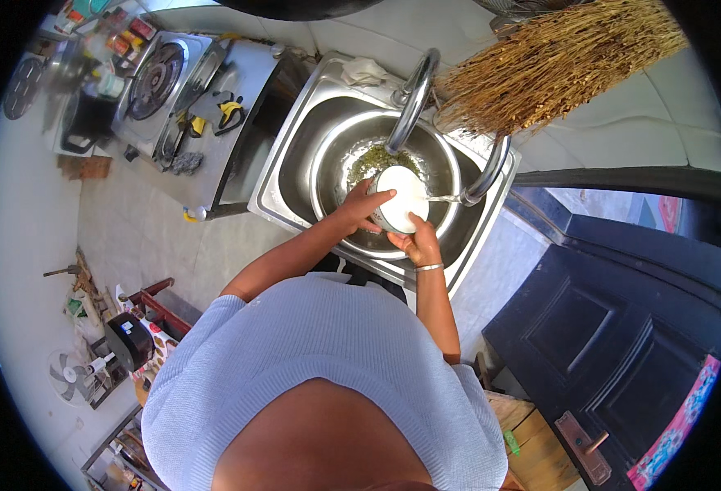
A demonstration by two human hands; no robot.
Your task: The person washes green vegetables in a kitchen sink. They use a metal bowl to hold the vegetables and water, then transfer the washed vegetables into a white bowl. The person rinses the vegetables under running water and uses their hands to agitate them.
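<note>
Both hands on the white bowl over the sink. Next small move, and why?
Probably tilt the bowl a little further toward the water stream. Left hand grips its far rim, right hand its near edge, over the steel basin; the stream from the side tap only meets the bowl's right edge.

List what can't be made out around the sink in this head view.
- Underside of the white bowl: head view, turned away and covered by the left hand and right hand.
- Greenish contents of the metal basin: head view, partly behind the bowl and tap, too small to identify.
- Items beside the gas stove: head view, small and blurred near the fisheye rim.
</note>
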